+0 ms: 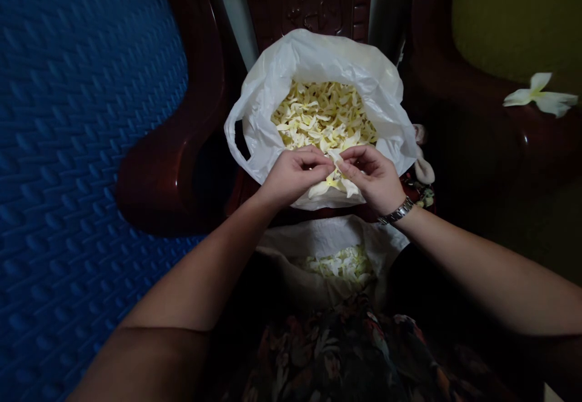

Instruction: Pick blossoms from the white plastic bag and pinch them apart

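Both hands meet over the near rim of the white plastic bag [273, 80] on the dark red plastic chair [173, 165]. Left hand [291, 174] and right hand [375, 177] have fingers pinched narrow on one flower [334, 185], white petals, yellow throat.

Risk: petals could tear unevenly or fall outside the bag, since the grip sits right over its rim.

Bag holds a heap of loose petals [322, 117], pale yellow-white. Second pile [341, 262] lies on cloth in the lap. Whole flower [541, 96] lies well apart, right.
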Tool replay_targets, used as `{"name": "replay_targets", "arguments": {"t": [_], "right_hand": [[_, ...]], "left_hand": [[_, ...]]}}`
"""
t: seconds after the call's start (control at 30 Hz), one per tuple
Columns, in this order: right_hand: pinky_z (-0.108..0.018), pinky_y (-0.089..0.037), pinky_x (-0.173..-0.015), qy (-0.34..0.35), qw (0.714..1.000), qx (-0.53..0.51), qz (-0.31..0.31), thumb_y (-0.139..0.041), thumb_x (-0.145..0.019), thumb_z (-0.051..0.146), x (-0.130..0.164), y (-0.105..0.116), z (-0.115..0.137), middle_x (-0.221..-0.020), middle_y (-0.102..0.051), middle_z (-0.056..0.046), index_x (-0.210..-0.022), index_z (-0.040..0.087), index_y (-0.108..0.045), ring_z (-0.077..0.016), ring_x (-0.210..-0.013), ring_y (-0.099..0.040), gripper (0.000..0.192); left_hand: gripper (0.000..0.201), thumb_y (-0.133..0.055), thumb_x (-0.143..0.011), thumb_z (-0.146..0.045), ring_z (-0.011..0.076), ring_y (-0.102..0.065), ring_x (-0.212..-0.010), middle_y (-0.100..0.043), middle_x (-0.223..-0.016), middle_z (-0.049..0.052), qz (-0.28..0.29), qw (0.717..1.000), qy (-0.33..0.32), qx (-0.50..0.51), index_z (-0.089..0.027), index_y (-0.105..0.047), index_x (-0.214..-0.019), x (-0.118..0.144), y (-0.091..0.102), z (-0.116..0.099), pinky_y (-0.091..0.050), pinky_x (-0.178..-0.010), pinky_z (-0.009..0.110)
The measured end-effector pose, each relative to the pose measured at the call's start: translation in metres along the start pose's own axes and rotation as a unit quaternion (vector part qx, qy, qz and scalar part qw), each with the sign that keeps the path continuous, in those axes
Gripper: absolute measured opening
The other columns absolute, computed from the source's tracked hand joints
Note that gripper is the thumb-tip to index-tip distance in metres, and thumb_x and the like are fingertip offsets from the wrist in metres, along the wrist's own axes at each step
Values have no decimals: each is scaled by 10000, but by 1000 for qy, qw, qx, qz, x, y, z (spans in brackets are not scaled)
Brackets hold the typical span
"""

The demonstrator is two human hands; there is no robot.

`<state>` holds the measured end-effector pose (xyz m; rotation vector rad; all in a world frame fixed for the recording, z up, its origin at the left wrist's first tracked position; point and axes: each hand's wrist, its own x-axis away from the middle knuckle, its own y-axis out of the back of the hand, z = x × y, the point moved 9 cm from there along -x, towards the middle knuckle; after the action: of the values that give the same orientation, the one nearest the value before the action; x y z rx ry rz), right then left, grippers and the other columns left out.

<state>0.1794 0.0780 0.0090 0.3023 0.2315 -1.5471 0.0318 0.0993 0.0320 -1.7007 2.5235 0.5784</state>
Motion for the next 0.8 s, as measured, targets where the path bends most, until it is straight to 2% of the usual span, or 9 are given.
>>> {"name": "replay_targets", "arguments": {"t": [0.2, 0.8], "right_hand": [[-332, -521, -794, 11, 1000, 2, -1, -816, -769, 523, 1, 0, 3, -859, -661, -13, -899, 235, -670, -159, -790, -599, 348], [-352, -530, -812, -4, 1000, 0, 3, -803, -751, 585, 1, -1, 1, -868, -663, -22, -894, 242, -663, -171, -799, -602, 397]], "left_hand": [[92, -752, -754, -242, 140, -626, -795, -695, -822, 39, 8, 1000, 3, 18, -159, -793, -751, 0, 0, 2, -492, -784, 287], [90, -756, -743, -251, 140, -626, -778, -701, -819, 37, 12, 1000, 4, 24, -173, -801, -751, 0, 0, 3, -497, -744, 283]]}}
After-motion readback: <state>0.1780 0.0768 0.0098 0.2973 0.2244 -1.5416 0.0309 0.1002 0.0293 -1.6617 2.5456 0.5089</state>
